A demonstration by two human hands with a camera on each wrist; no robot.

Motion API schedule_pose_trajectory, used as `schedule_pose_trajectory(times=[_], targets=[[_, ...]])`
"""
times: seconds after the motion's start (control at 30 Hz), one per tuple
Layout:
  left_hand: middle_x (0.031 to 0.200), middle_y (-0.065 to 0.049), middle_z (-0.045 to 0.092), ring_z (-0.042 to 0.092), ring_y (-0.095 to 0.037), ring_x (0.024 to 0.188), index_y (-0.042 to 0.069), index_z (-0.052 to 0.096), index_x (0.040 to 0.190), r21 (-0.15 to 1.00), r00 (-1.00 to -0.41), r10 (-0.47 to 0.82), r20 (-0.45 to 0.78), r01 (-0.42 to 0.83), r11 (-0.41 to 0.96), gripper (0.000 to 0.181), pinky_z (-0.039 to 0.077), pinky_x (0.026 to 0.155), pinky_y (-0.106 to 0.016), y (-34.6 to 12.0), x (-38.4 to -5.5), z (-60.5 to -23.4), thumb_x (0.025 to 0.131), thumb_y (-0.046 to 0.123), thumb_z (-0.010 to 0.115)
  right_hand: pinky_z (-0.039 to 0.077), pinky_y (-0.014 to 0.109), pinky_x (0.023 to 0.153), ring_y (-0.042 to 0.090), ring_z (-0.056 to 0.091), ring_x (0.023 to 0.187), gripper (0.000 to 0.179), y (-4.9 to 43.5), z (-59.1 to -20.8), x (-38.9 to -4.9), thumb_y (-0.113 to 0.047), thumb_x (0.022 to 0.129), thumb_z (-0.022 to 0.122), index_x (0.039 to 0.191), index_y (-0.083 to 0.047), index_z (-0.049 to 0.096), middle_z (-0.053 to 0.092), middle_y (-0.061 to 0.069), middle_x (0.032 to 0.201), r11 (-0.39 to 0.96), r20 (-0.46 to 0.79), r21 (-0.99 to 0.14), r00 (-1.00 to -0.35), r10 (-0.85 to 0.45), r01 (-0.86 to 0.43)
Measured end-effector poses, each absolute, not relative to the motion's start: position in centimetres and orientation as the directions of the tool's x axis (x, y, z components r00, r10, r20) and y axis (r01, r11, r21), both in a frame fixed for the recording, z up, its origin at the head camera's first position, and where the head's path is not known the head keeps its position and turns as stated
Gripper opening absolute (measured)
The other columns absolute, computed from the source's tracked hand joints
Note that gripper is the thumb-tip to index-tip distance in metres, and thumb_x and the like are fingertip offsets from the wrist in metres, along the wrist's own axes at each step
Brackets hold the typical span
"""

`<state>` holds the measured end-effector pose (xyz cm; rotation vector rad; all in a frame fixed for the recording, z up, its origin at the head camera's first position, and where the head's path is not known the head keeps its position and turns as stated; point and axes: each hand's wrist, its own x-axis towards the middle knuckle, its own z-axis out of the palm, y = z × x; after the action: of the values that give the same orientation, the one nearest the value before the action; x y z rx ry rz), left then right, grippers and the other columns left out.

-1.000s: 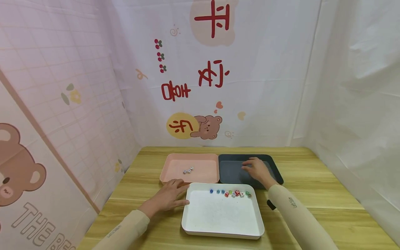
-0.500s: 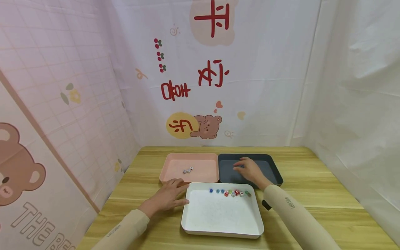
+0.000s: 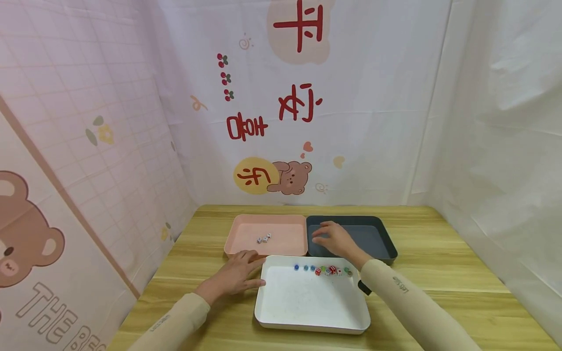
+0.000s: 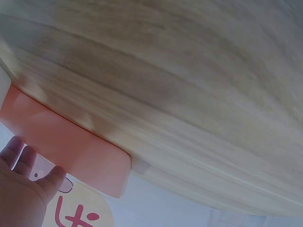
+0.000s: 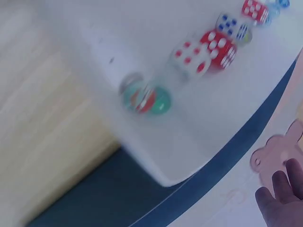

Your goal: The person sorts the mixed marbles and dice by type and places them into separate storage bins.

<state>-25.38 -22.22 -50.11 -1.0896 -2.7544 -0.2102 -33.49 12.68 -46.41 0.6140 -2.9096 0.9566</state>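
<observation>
My left hand (image 3: 234, 274) rests by the left rim of the white tray (image 3: 311, 304), its fingers spread and the thumb at the rim. Over the left part of the dark blue tray (image 3: 369, 236) hovers my right hand (image 3: 335, 240), fingers loosely bent with nothing visible in them. Along the white tray's far side lie blue marbles (image 3: 306, 267), red dice (image 3: 318, 271) and white dice (image 5: 191, 57). A green marble (image 5: 161, 100) sits at the right end of that row, beside a clear marble with a coloured swirl (image 5: 143, 99).
A pink tray (image 3: 285, 231) holding several small white dice (image 3: 265, 239) stands left of the dark blue tray, both behind the white one. All stand on a wooden table (image 3: 448, 273). Printed white cloth (image 3: 373, 97) encloses the back and sides.
My right hand has moved left over the dark blue tray, towards the side by the pink tray. The left hand, the dice and the marbles have stayed in place.
</observation>
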Motion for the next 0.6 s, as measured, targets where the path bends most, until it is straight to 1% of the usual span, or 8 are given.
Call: schedule_pose_trajectory(times=[0.07, 0.2, 0.3, 0.5, 0.6], targets=[[0.138, -0.021, 0.046, 0.044, -0.036, 0.126, 0.007, 0.053, 0.142, 0.075, -0.723, 0.661, 0.2, 0.684, 0.725, 0.07, 0.037, 0.106, -0.052, -22.2, -25.3, -49.9, 0.096, 0.06, 0.051, 0.035, 0.062, 0.105, 0.043, 0.044, 0.131, 0.021, 12.0, -46.4, -33.1, -0.027, 0.093, 0.072, 0.11, -0.016, 0.077, 0.049, 0.019, 0.144, 0.737, 0.132, -0.561, -0.92, -0.37, -0.377], [0.141, -0.019, 0.045, 0.042, -0.036, 0.13, 0.009, 0.051, 0.145, 0.081, -0.751, 0.643, 0.153, 0.658, 0.749, 0.069, 0.034, 0.109, -0.052, -22.1, -25.2, -49.7, 0.096, 0.057, 0.054, 0.034, 0.062, 0.106, 0.042, 0.043, 0.133, 0.019, 10.7, -46.6, -32.4, -0.024, 0.092, 0.072, 0.108, -0.015, 0.078, 0.05, 0.018, 0.143, 0.724, 0.116, -0.567, -0.907, -0.404, -0.394], [0.142, -0.018, 0.044, 0.041, -0.036, 0.132, 0.011, 0.051, 0.145, 0.078, -0.763, 0.633, 0.133, 0.645, 0.761, 0.068, 0.033, 0.111, -0.052, -22.0, -25.2, -49.8, 0.096, 0.057, 0.054, 0.034, 0.061, 0.107, 0.041, 0.042, 0.134, 0.017, 10.0, -46.9, -31.8, -0.023, 0.092, 0.073, 0.106, -0.016, 0.079, 0.051, 0.017, 0.142, 0.714, 0.103, -0.57, -0.898, -0.428, -0.406], [0.141, -0.018, 0.045, 0.042, -0.036, 0.131, 0.01, 0.051, 0.145, 0.065, -0.761, 0.635, 0.134, 0.646, 0.761, 0.069, 0.033, 0.11, -0.051, -22.0, -25.3, -49.8, 0.096, 0.059, 0.053, 0.037, 0.058, 0.106, 0.04, 0.043, 0.133, 0.014, 9.2, -47.9, -31.0, -0.023, 0.09, 0.074, 0.101, -0.015, 0.079, 0.051, 0.019, 0.141, 0.706, 0.111, -0.525, -0.86, -0.498, -0.476], [0.141, -0.018, 0.045, 0.043, -0.036, 0.13, 0.011, 0.051, 0.145, 0.057, -0.76, 0.635, 0.135, 0.646, 0.761, 0.069, 0.034, 0.11, -0.051, -22.0, -25.3, -49.8, 0.096, 0.059, 0.053, 0.033, 0.059, 0.108, 0.04, 0.043, 0.133, 0.014, 8.9, -48.3, -30.8, -0.021, 0.09, 0.074, 0.099, -0.012, 0.079, 0.055, 0.021, 0.137, 0.692, 0.127, -0.485, -0.826, -0.549, -0.534]])
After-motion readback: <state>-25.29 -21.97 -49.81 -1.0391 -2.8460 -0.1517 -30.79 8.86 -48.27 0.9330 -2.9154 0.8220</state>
